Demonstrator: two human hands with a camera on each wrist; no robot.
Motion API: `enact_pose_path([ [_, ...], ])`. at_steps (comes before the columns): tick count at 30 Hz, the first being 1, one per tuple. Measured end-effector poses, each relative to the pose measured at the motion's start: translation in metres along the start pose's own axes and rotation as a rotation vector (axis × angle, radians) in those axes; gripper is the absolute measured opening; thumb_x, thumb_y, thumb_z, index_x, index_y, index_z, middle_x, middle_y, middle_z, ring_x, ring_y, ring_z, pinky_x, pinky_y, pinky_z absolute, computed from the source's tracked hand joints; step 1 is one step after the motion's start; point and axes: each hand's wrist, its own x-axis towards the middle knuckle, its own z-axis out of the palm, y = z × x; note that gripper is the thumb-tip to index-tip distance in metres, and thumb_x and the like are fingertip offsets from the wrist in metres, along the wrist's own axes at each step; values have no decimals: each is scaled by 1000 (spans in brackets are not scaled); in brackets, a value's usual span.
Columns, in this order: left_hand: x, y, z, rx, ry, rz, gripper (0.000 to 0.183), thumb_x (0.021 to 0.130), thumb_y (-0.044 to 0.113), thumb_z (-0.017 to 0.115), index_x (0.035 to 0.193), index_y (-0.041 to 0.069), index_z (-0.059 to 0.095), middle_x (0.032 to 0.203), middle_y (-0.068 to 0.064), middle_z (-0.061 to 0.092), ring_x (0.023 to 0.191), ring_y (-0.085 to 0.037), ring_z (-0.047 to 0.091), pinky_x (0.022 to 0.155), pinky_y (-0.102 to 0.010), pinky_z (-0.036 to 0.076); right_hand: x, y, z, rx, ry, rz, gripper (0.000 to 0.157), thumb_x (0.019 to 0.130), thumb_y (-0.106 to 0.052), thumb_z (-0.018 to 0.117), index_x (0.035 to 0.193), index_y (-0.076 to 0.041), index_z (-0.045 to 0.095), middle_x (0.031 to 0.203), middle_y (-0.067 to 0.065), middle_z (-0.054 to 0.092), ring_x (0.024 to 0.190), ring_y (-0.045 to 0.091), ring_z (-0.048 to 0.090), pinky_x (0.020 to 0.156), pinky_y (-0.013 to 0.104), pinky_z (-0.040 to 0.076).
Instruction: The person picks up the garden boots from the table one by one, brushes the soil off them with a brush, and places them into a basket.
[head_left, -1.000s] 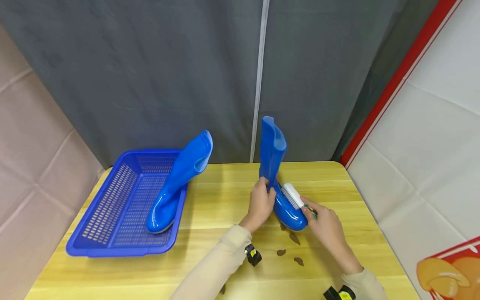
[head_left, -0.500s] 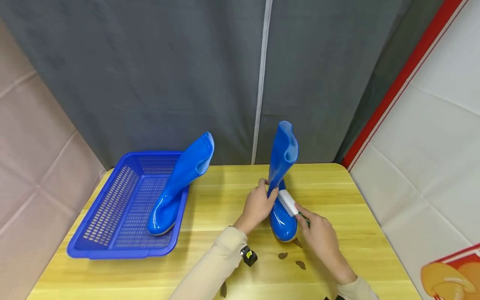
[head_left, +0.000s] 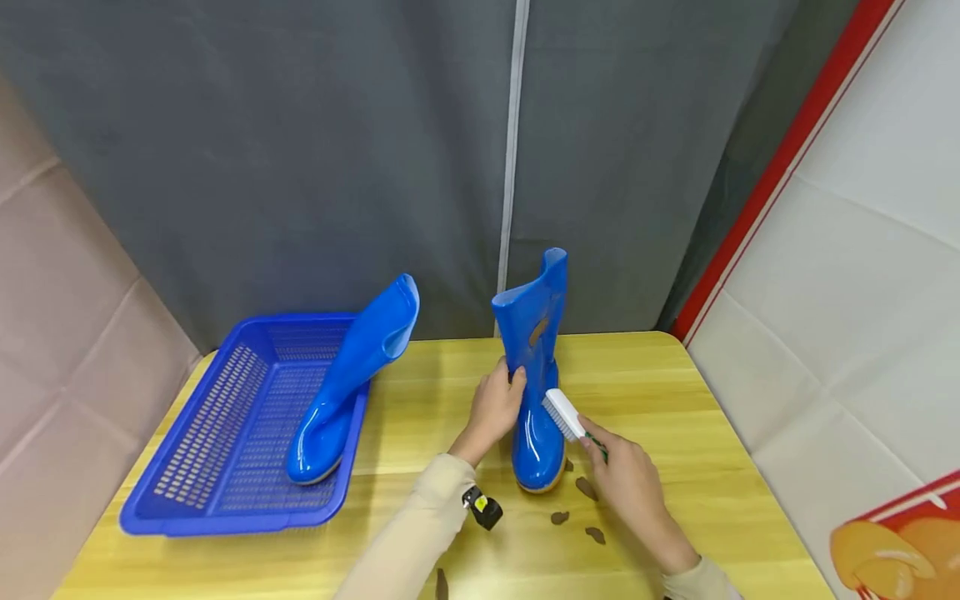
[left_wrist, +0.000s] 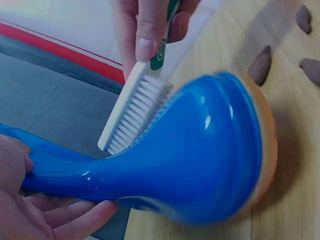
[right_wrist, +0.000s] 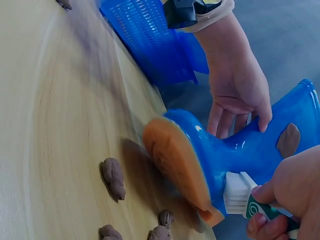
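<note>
A glossy blue rain boot with an orange-tan sole stands tilted over the table, toe towards me. My left hand grips its shaft just above the ankle. Brown clumpy matter sticks to the side of the shaft. In my right hand is a white scrub brush with a green-marked handle, pinched between thumb and fingers. Its white bristles touch the boot near the instep, as the left wrist view shows. A second blue rain boot leans inside the blue plastic basket.
Several brown clumps lie on the wooden table in front of the boot, and another clump lies at the near edge. A grey curtain hangs behind the table. White panels stand to the right.
The held boot has been turned, so its toe points nearer to me and the brown patch on its shaft shows. The right hand and brush have shifted left along with it.
</note>
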Motion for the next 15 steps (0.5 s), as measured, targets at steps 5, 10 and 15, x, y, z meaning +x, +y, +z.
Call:
enact_pose_path([
  [5,1,0,-14,-47,37,-22,44,107,37,38,139,10,51,131,-15,66,111,-34,70,91,-50,58,3,-6,4,24,21,-36,36,99,-23,61,135,-22,63,81,11,69,43,11,36,40,24,29],
  [10,-3,1,-11,-43,-24,-63,44,106,39,39,139,13,53,132,-14,66,114,-33,68,93,-52,57,0,-3,7,0,-12,-56,37,99,-22,61,135,-17,62,89,15,73,44,10,38,39,23,30],
  [15,-7,-1,-3,-26,-68,-46,44,107,39,38,138,12,53,128,-14,68,107,-29,71,88,-49,59,-2,2,9,-12,-28,-67,37,99,-22,60,135,-14,62,83,13,72,42,9,38,37,22,31],
])
